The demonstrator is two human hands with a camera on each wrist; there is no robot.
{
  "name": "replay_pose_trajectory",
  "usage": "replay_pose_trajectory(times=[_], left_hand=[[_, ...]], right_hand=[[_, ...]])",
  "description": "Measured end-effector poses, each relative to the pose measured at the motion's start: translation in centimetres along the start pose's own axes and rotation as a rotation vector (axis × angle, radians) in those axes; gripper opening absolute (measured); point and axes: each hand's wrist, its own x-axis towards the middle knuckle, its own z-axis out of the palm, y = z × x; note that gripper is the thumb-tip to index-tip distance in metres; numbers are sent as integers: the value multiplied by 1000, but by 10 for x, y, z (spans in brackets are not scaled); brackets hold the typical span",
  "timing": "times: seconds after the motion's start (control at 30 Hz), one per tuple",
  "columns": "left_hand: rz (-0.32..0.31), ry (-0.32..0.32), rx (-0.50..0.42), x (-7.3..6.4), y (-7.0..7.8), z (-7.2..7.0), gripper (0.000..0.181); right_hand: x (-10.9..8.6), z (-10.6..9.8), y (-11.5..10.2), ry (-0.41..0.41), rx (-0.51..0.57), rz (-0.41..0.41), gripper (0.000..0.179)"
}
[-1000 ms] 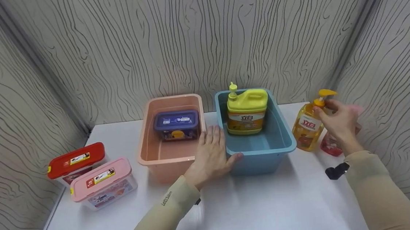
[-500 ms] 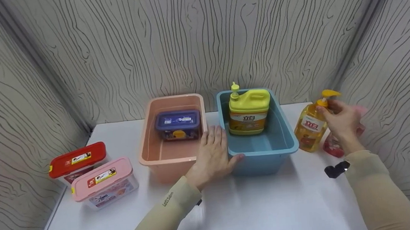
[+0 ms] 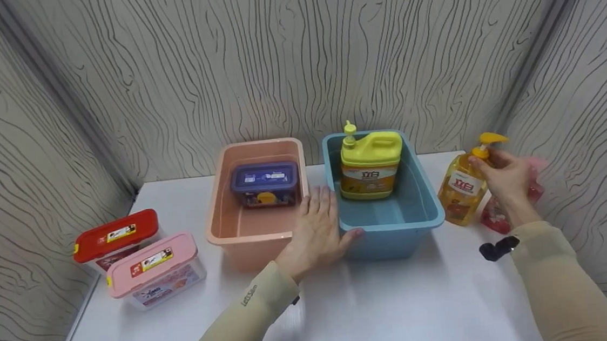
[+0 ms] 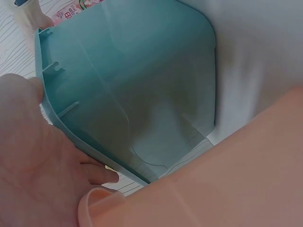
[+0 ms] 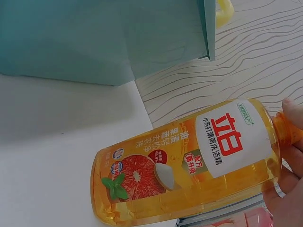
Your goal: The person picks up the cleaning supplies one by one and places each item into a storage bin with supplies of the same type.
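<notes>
My left hand (image 3: 316,233) lies with straight fingers across the facing rims of a pink tub (image 3: 257,238) and a blue tub (image 3: 389,227), its thumb over the blue tub's front corner. To the right, my right hand (image 3: 505,179) pinches the neck of an amber dish soap pump bottle (image 3: 462,188) just below its yellow pump head. The label and grapefruit picture on this bottle (image 5: 189,163) face the right wrist camera. Partly hidden behind that hand stands a pink-red bottle (image 3: 494,215).
A purple lidded box (image 3: 264,179) sits in the pink tub. A yellow dish soap jug (image 3: 371,165) with a pump stands in the blue tub. At left are a red-lidded box (image 3: 119,235) and a pink-lidded box (image 3: 154,269). Wood-grain panels (image 3: 294,57) enclose the white table (image 3: 347,319).
The whole scene has shifted slightly to the right in the head view. Both hands keep the same holds and places against the tubs and the bottle.
</notes>
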Motion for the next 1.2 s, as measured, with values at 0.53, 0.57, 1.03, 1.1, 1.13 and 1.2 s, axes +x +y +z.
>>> replay_pose_trajectory(times=[0.53, 0.57, 1.03, 1.1, 1.13, 1.2], left_hand=[[0, -2, 34, 0, 0, 2, 105], [1, -1, 39, 0, 0, 2, 106], [-2, -9, 28, 2, 0, 0, 108], [-2, -11, 28, 2, 0, 0, 108], [-3, -14, 28, 2, 0, 0, 108], [-5, -19, 30, 2, 0, 0, 108]], right_hand=[[3, 1, 5, 17, 75, 17, 60], [3, 2, 5, 28, 81, 6, 59], [3, 4, 7, 46, 112, -10, 56], [3, 4, 7, 40, 107, -8, 56], [3, 4, 7, 38, 98, -8, 56], [3, 4, 6, 34, 95, -7, 57]])
